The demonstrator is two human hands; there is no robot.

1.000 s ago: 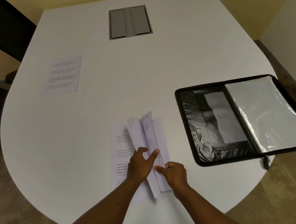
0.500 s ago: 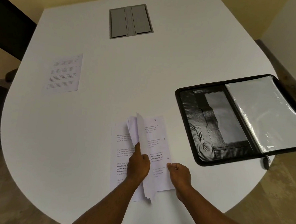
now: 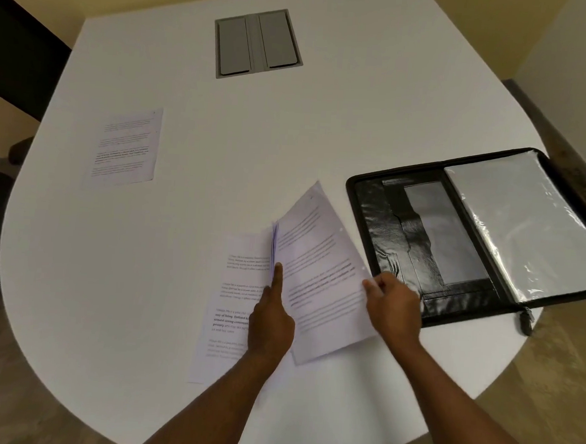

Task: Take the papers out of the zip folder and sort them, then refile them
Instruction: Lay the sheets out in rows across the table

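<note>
A black zip folder (image 3: 399, 249) lies open at the right of the white table (image 3: 289, 146), a clear plastic sleeve (image 3: 525, 222) on its right half. A stack of printed papers (image 3: 319, 268) is tilted up near the front edge. My left hand (image 3: 272, 316) holds the stack's left edge, its thumb up along the sheets. My right hand (image 3: 393, 303) pinches the right edge of the top sheet. One printed sheet (image 3: 231, 307) lies flat under the stack. Another sheet (image 3: 126, 146) lies alone at the far left.
A grey cable hatch (image 3: 258, 43) is set into the table at the back. A dark chair (image 3: 17, 57) stands at the far left. The folder's right edge overhangs the table rim, its zip pull (image 3: 525, 320) hanging off the front.
The top sheet has opened flat and swung right toward the folder. My right hand moved right with its edge. My left hand stayed on the stack's left edge.
</note>
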